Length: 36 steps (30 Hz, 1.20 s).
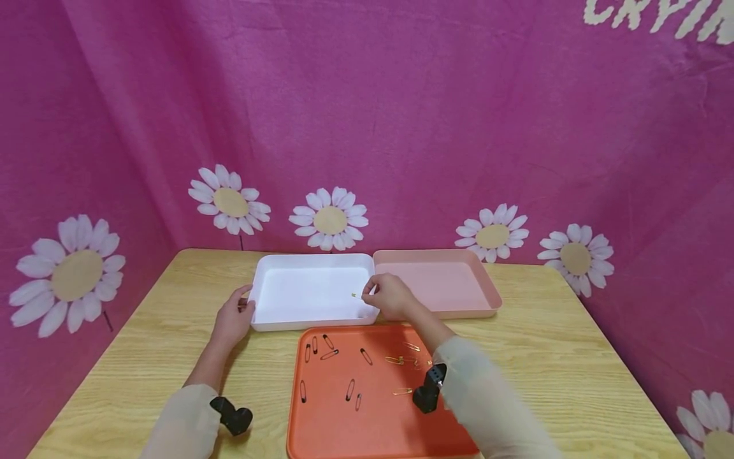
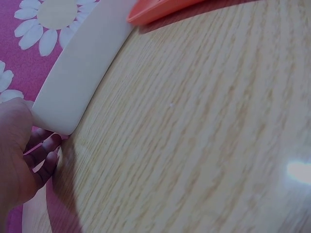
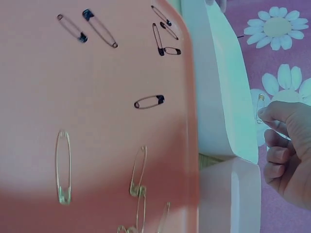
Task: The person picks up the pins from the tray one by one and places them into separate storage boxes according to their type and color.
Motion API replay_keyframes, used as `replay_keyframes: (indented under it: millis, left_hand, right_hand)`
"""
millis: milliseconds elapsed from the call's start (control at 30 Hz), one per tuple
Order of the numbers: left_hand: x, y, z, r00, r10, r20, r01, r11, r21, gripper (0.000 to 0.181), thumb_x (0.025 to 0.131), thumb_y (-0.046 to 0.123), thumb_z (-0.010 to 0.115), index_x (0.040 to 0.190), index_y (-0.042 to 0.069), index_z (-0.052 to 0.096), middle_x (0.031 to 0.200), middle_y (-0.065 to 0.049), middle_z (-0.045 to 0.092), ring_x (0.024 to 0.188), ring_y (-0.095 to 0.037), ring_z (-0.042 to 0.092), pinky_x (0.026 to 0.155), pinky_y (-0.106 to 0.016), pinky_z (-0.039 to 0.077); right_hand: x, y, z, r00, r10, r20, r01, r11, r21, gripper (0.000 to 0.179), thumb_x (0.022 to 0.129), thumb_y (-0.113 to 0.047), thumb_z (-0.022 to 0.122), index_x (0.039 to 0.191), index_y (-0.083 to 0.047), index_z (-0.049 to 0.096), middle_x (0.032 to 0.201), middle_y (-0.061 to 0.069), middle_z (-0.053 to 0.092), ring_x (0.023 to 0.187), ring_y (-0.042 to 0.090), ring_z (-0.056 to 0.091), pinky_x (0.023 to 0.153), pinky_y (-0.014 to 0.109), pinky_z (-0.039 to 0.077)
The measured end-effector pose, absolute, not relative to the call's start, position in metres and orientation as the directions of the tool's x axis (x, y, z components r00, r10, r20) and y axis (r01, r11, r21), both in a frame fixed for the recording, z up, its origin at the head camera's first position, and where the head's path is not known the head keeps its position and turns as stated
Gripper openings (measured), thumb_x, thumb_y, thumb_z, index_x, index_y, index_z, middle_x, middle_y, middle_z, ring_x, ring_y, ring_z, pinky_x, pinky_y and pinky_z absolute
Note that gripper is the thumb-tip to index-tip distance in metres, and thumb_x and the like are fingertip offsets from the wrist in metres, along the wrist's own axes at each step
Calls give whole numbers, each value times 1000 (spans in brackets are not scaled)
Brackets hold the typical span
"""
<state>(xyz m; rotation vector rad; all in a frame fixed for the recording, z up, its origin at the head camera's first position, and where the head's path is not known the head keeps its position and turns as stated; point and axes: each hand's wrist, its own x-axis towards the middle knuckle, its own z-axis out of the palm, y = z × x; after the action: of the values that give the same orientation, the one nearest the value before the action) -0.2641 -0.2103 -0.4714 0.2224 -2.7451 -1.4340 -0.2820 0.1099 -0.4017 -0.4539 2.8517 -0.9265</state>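
Observation:
In the head view, my right hand (image 1: 391, 297) is over the near right part of the white tray (image 1: 309, 323). Between thumb and forefinger it pinches a gold safety pin (image 3: 261, 108), the other fingers curled in. My left hand (image 1: 232, 319) holds the white tray at its left side, fingers bent against the corner; the left wrist view shows the hand (image 2: 17, 150) at that corner. Black safety pins (image 1: 350, 389) lie spread over the left half of the orange tray (image 1: 338, 433). Gold safety pins (image 1: 402, 391) lie on its right half, partly hidden by the right forearm.
Beside the white tray, on its right, stands a pink tray (image 1: 441, 287). The orange tray lies in front of both on a wooden table (image 1: 573, 376). A magenta cloth (image 1: 401, 127) with daisies hangs behind the table.

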Motion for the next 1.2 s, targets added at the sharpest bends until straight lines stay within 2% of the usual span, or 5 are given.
replay_keyframes:
  millis: [333, 500, 800, 1000, 1200]
  left_hand:
    - [-266, -212, -475, -989, -143, -44, -118, 566, 816, 48, 98, 15, 38, 145, 7, 30, 124, -25, 48, 111, -35, 47, 96, -47, 40]
    - [-265, -212, -475, -989, -144, -41, -116, 569, 814, 48, 97, 15, 38, 144, 7, 31, 124, -26, 48, 111, -35, 48, 96, -47, 40]
    - [-266, -214, -473, -990, -136, -34, -106, 574, 812, 49, 98, 15, 38, 145, 6, 30, 125, -26, 47, 113, -37, 47, 98, -48, 39]
    - [-265, -213, -473, -990, -136, -29, -102, 568, 817, 49, 97, 15, 38, 145, 6, 30, 125, -26, 47, 113, -36, 47, 98, -48, 39]
    - [-265, -213, -474, -991, -130, -30, -100, 571, 815, 49, 97, 15, 38, 145, 6, 30, 125, -27, 47, 113, -37, 47, 98, -49, 39]
  right_hand:
    - [-287, 99, -418, -983, -163, -85, -38, 634, -772, 12, 85, -16, 66, 84, -4, 67, 72, 3, 51, 68, 15, 45, 58, 23, 37]
    - [-286, 93, -422, -988, -125, -87, -3, 587, -810, 16, 86, -18, 65, 92, -3, 67, 75, 6, 55, 70, 18, 53, 58, 23, 40]
    - [-287, 102, -424, -990, -112, -82, -2, 600, -800, 18, 86, -19, 65, 96, -4, 67, 79, 9, 59, 74, 23, 59, 57, 22, 41]
    - [-284, 119, -422, -990, -126, -62, -31, 627, -778, 14, 85, -17, 66, 89, -4, 69, 71, 6, 57, 64, 17, 50, 54, 23, 39]
    - [-279, 139, -418, -990, -137, -43, -57, 649, -759, 14, 84, -15, 67, 90, -3, 69, 75, 7, 60, 64, 15, 48, 56, 23, 40]
